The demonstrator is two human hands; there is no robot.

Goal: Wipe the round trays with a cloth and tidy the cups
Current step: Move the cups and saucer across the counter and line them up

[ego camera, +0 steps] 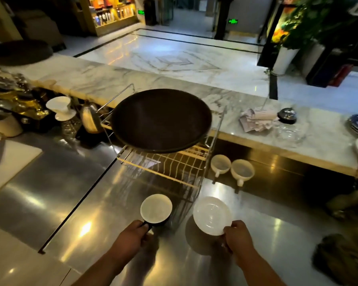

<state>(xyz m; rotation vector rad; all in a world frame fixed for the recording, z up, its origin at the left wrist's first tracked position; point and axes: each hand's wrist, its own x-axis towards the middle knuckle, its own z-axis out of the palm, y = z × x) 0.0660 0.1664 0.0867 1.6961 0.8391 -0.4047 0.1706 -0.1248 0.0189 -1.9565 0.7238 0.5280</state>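
Left hand (pixel 130 236) fingers curled round the round cup's (pixel 156 209) dark handle; right hand (pixel 239 238) fingers pinched a glossy white saucer (pixel 212 215). The dark round tray (pixel 161 120) sat atop the wire rack (pixel 174 168). Surface (pixel 91 203) polished steel; marble floor (pixel 174 58) beyond.

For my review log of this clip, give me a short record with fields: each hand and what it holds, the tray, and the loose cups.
left hand: grips the dark cup by its handle; the cup is white inside
right hand: pinches the rim of the white saucer
round tray: dark, lying on top of the wire rack
loose cups: first white cup and second white cup, side by side, mouths up, on the steel counter right of the rack
cloth: none in either hand
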